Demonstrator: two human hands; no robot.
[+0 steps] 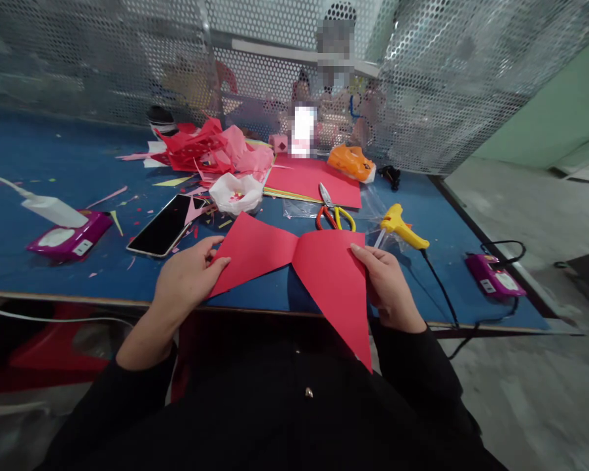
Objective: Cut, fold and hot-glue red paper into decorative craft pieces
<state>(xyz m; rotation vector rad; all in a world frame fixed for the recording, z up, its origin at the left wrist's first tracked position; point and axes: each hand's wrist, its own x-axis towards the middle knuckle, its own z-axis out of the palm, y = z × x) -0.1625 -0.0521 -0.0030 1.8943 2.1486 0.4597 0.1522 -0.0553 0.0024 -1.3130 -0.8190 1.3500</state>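
Head view: red paper (299,268), plain and matte, folded into two pointed flaps that meet at a central crease. The left flap is short and broad. The right flap is a long triangle with its tip pointing down toward the lap. The sheet is held over the near edge of the blue bench (39,157), in front of the phone (165,224) and scissors (331,210). Left hand (189,278): fingers (210,246) closed on the left flap's corner. Right hand (390,288): fingers narrow, pinching the right flap's outer edge.
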